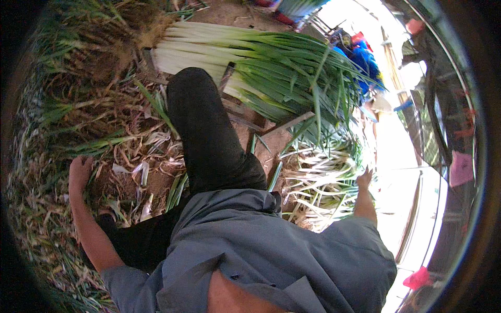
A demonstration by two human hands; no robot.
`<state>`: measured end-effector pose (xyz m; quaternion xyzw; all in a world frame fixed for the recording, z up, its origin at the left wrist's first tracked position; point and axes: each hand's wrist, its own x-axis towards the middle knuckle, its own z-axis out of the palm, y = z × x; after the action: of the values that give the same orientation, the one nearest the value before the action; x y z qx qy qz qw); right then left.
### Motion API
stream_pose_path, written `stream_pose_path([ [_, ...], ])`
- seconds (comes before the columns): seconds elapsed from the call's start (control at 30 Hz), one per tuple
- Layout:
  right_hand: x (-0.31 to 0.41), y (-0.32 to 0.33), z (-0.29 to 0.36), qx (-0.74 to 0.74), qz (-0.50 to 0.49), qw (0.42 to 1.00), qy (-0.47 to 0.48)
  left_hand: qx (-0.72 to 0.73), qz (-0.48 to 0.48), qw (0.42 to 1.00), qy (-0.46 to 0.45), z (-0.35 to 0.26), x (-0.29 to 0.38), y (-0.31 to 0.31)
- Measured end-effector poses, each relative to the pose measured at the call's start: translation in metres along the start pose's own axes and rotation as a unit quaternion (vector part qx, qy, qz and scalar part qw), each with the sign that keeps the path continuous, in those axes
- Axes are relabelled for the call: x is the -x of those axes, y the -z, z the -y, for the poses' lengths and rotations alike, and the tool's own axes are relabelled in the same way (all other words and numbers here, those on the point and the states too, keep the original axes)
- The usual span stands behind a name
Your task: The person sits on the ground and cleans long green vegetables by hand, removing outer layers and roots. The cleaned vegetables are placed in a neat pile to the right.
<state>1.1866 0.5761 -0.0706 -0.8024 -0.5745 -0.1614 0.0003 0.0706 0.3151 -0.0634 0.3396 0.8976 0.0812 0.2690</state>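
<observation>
My left hand (81, 169) is low at the left, at the edge of peeled leaves and loose green onion leaves (105, 144). Whether its fingers hold any of them is unclear. Out to the right, my right hand (364, 179) reaches to the leafy end of a pile of thin, rooted green onions (321, 180). Bright light blurs its fingers, so a grip cannot be made out. Before me a thick row of large long green onions (250, 58) lies on a low frame (242, 119), white stalks to the left and green leaves to the right.
Unpeeled, soil-covered onions with roots (105, 54) are heaped at upper left. Leaf waste (39, 219) covers the ground along the left. My bent knee (195, 94) stands against the frame. A person in blue clothing (366, 62) is at upper right.
</observation>
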Motion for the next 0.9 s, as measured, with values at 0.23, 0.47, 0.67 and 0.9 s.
stream_pose_path([
  [0.23, 0.116, 0.058, 0.288, -0.217, 0.076, 0.958, 0.174, -0.048, -0.013, 0.999, 0.016, -0.015, 0.019, 0.010],
  [0.47, 0.117, 0.281, 0.562, -0.476, 0.048, 0.706, 0.523, 0.102, -0.173, 0.980, 0.008, -0.025, 0.068, 0.055],
  [0.67, 0.175, 0.323, 0.792, -0.251, 0.259, 0.551, 0.752, 0.076, -0.370, 0.925, -0.040, -0.002, 0.097, 0.070],
  [0.9, 0.265, 0.113, 1.012, 0.096, 0.261, 0.489, 0.827, 0.036, -0.369, 0.929, 0.004, -0.002, 0.106, 0.069],
])
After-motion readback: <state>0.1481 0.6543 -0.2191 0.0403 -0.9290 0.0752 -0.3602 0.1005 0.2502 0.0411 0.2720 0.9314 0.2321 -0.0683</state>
